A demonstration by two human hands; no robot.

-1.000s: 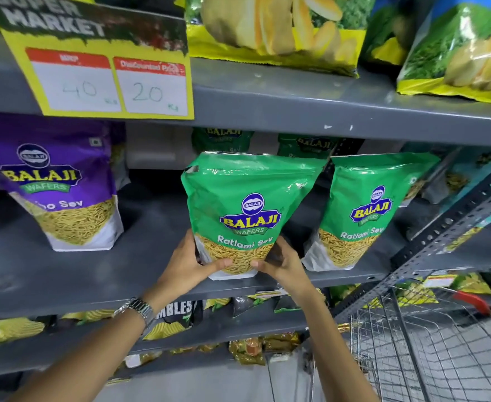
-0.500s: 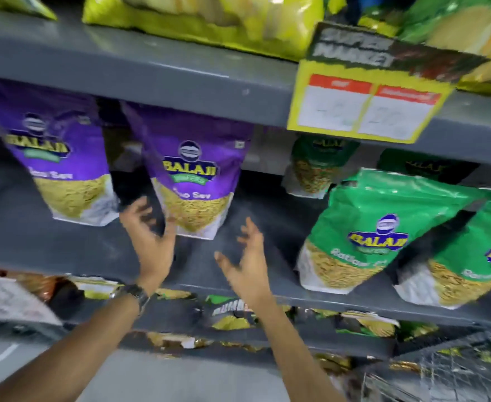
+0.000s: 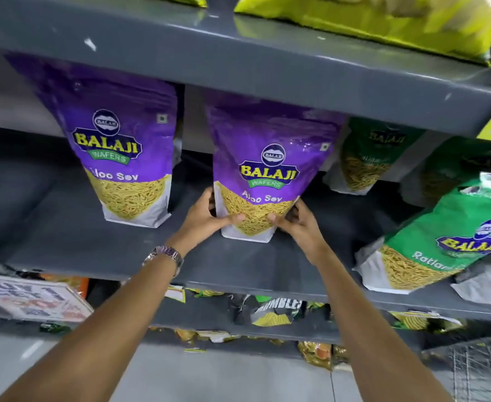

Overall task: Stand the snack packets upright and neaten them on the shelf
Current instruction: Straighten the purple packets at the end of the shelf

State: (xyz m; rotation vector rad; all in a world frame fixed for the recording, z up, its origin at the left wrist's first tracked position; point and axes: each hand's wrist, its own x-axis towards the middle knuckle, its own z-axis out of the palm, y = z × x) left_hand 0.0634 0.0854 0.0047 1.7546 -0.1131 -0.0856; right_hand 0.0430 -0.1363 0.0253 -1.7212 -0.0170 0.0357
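Both hands clamp the purple packet at its base, left hand and right hand equally near. Between them it stands long axis upright on the shelf, the second purple packet leftward.

Purple packet: glossy plastic film; shelf: grey painted metal, smooth, scuffed | wristwatch: shiny metal band
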